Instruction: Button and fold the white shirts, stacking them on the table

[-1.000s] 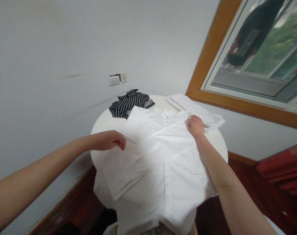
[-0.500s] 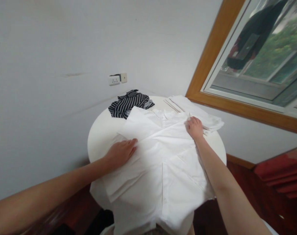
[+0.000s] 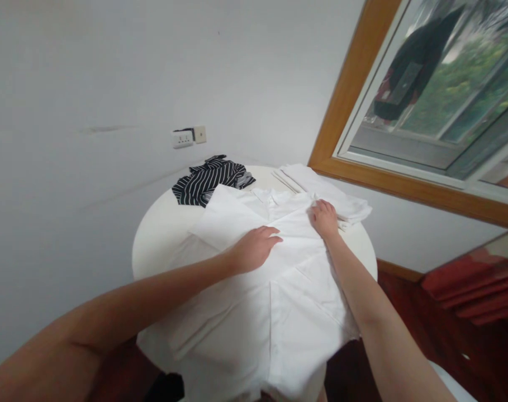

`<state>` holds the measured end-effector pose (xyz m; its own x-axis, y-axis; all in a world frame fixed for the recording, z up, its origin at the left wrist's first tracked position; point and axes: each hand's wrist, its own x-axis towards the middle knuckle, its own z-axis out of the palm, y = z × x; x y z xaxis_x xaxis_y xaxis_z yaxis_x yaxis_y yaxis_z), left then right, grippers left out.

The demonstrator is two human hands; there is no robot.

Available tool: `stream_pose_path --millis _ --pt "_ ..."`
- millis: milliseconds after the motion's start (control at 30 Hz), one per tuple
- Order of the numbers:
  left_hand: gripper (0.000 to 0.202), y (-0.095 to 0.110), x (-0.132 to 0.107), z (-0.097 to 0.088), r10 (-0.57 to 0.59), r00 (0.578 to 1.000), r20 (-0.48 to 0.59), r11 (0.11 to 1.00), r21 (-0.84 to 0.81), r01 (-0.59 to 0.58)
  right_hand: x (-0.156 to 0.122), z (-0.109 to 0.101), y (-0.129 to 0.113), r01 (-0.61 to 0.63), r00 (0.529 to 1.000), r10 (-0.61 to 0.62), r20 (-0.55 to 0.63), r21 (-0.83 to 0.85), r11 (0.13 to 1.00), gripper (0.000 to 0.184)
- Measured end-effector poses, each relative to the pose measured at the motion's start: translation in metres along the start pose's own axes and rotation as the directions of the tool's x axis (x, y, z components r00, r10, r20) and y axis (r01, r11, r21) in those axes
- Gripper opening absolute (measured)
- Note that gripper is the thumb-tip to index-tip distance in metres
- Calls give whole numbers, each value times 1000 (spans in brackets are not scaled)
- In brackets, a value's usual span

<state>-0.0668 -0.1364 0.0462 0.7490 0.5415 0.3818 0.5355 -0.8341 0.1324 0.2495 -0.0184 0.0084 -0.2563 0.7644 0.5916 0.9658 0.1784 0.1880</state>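
A white shirt (image 3: 245, 324) lies spread over a round table, its lower end hanging over the near edge. One sleeve is folded across the upper part of the shirt. My left hand (image 3: 256, 248) rests on the middle of the cloth, fingers stretched to the right and thumb a little apart. At the shirt's upper right shoulder, my right hand (image 3: 324, 218) has its fingers curled on the fabric, which bunches slightly by the fingertips.
The round white table (image 3: 151, 240) stands against the wall. A crumpled black-and-white striped garment (image 3: 212, 178) lies at its back left. Folded white cloth (image 3: 316, 184) sits at the back right, below a wood-framed window (image 3: 341, 100). A wall socket (image 3: 182, 139) is behind.
My left hand has slid right across the shirt, from its left side to the middle. My right hand stays at the shoulder. The view has shifted slightly right.
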Motion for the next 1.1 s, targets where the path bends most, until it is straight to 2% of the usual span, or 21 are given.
stream_pose_path --millis 100,200,300,433,533,633,700,767,900,1000,1100 --pt "37 -13 20 26 -13 1000 -9 995 -98 12 0 2 0 -6 1000 6 6 7 1000 32" --pt "44 -19 18 41 33 997 75 994 -106 -25 -2 5 1 -4 1000 4 -3 24 1000 33" --pt "53 -17 11 40 59 984 170 995 -92 -44 -1 3 4 1 1000 -1 -5 48 999 32" --pt "60 -13 9 33 67 980 189 995 -88 -51 10 -14 0 -8 999 4 33 116 993 36" --pt "60 -13 11 31 69 979 193 994 -92 -52 17 -29 -23 -16 989 -22 149 248 969 41" --pt "60 -14 12 32 83 973 215 993 -105 -61 8 -34 -57 70 927 -214 308 419 905 41" --pt "60 -14 11 33 91 973 214 991 -116 -67 -5 -32 -75 109 892 -292 345 463 880 43" --pt "59 -14 10 33 105 972 208 989 -128 -79 -18 -30 -83 102 891 -281 357 447 889 47" --pt "54 -13 5 29 156 966 206 981 -145 -128 -30 -25 -71 36 910 -187 371 378 925 53" --pt "49 -11 0 24 186 964 191 977 -142 -160 -29 -18 -48 -6 927 -107 360 300 954 52" --pt "47 -9 -8 17 204 962 182 974 -135 -181 -28 -7 -24 3 934 -93 344 252 968 52"
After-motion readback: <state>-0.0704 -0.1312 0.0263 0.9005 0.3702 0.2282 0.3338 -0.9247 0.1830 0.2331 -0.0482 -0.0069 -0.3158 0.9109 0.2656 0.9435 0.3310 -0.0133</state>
